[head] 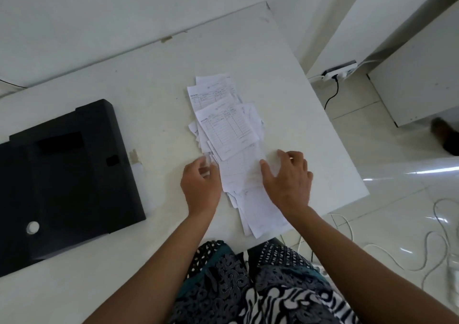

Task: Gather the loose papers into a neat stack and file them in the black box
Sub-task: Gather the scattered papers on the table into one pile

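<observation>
loose papers in a ragged, overlapping strip, printed forms face up

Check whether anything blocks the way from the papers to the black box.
Nothing visible does. The loose papers and the black box lie apart on the white table, with only bare tabletop between them.

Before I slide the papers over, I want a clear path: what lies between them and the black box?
Head view: mostly bare white table. Only a small beige and white scrap lies against the black box edge, apart from the papers.
</observation>
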Demonstrator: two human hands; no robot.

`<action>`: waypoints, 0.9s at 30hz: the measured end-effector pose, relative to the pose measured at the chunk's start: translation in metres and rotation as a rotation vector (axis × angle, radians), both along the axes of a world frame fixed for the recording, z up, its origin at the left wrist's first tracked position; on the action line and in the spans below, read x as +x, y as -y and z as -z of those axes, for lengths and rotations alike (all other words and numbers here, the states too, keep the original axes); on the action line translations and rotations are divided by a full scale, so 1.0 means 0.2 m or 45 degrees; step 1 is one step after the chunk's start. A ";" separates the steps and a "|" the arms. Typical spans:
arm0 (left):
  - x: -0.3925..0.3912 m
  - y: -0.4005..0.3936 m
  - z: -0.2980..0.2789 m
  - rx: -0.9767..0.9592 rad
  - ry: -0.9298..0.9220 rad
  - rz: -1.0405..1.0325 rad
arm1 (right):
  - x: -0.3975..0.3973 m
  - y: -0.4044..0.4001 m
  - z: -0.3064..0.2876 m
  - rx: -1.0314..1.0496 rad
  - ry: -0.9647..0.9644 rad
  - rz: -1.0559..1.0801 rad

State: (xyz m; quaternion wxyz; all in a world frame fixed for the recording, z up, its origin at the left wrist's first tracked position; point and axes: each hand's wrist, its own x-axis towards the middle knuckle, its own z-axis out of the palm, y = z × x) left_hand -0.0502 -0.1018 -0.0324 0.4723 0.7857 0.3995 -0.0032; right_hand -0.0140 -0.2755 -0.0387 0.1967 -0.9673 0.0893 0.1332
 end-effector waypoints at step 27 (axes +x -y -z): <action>0.04 0.03 0.00 -0.108 -0.132 -0.004 | -0.11 -0.09 -0.08 0.730 -0.551 0.233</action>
